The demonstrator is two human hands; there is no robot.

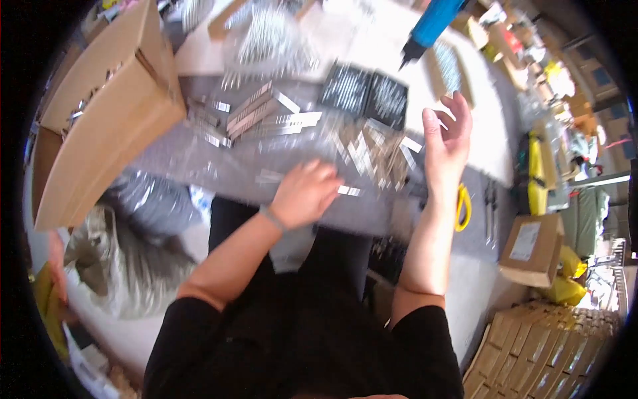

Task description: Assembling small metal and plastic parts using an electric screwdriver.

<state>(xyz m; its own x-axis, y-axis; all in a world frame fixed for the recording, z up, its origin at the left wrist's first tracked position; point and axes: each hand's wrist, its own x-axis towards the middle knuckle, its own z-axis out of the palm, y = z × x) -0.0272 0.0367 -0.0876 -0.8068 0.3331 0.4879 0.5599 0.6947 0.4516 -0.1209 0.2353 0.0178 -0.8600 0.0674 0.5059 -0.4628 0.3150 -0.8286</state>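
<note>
My left hand [304, 194] is low over the near part of the grey table top, its fingers curled downward and slightly blurred. A short strip with a white end [349, 191] lies right beside its fingertips; whether the fingers grip it is hidden. Raised over the table's right side is my right hand [446, 143], thumb and fingers apart, holding nothing. Above that hand hangs a blue power screwdriver [432, 30], not touched. Between the hands lies a loose heap of thin strips [375, 156], some with white ends. Farther left is a pile of flat labelled strips [266, 116].
Two black trays of small metal parts [345, 88] sit mid-table, with a clear bag of metal pieces [272, 43] behind. A large open cardboard box [109, 126] stands left. Yellow-handled scissors [463, 207] lie right; cartons [531, 249] stand beyond the edge.
</note>
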